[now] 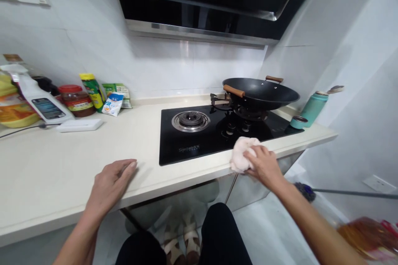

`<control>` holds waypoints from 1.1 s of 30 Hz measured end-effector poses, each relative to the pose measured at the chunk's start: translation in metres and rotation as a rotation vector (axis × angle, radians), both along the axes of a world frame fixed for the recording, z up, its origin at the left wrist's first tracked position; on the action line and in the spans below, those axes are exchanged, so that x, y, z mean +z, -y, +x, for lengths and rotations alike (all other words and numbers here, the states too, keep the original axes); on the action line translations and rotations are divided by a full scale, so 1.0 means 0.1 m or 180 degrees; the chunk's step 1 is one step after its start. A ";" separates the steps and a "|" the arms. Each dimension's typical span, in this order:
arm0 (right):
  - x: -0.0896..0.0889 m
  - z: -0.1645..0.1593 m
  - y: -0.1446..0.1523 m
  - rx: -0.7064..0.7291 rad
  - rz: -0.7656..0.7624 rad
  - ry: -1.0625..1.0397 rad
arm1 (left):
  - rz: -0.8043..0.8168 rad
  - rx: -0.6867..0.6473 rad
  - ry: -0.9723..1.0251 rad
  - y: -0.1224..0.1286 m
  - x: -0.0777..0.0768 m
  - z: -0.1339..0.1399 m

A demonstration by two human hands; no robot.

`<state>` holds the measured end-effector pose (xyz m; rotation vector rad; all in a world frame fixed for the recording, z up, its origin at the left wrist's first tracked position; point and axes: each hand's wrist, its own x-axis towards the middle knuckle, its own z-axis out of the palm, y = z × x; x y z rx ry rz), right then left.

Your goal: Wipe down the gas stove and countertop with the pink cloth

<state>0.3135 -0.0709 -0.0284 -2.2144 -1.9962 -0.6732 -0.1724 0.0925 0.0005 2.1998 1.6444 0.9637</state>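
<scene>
My right hand [263, 165] grips a bunched pale pink cloth [242, 155]. The cloth presses on the front edge of the cream countertop [137, 190] and overlaps the front rim of the black gas cooktop [214, 145]. Left of the cooktop, my left hand [112, 180] rests on the counter, fingers extended and nothing held. A black wok [264, 97] with wooden handles sits on the right burner. The left burner [190, 120] is uncovered, and its loose pan support [221, 100] appears to lie behind, by the wok.
A spray bottle [46, 95], a red-lidded jar [77, 100], a yellow-capped bottle [92, 91] and seasoning packets [113, 103] line the back left. At right stand a teal bottle [314, 107] and its cup [299, 122]. A range hood [199, 4] overhangs the cooktop.
</scene>
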 end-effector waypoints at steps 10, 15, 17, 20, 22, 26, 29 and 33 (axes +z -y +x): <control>0.23 -2.45 -0.57 0.2025 0.0212 -0.0323 | 0.0035 0.0022 0.0418 0.07 0.02 0.00; 0.36 -2.74 -0.74 0.2744 0.0021 -0.1203 | -0.0266 -0.0086 0.0880 0.16 0.10 -0.02; 0.43 -2.71 -0.85 0.2759 -0.0112 -0.1843 | -0.0481 -0.0300 0.1009 0.17 0.13 -0.04; 0.53 -2.67 -1.03 0.2366 0.0050 -0.2678 | -0.0788 -0.0703 0.1351 0.16 0.19 -0.06; 0.58 -2.66 -1.14 0.2169 0.0305 -0.3092 | -0.1026 -0.0905 0.1825 0.15 0.27 -0.05; 0.63 -2.54 -1.35 0.2145 0.0458 -0.3855 | -0.1138 -0.0838 0.2224 0.15 0.43 0.07; 0.59 -2.28 -1.47 0.2117 -0.0014 -0.4317 | -0.0725 -0.0600 0.1444 0.12 0.39 0.22; 0.42 -1.79 -1.57 0.1989 0.0108 -0.4278 | -0.0267 -0.0560 0.0566 0.03 0.21 0.35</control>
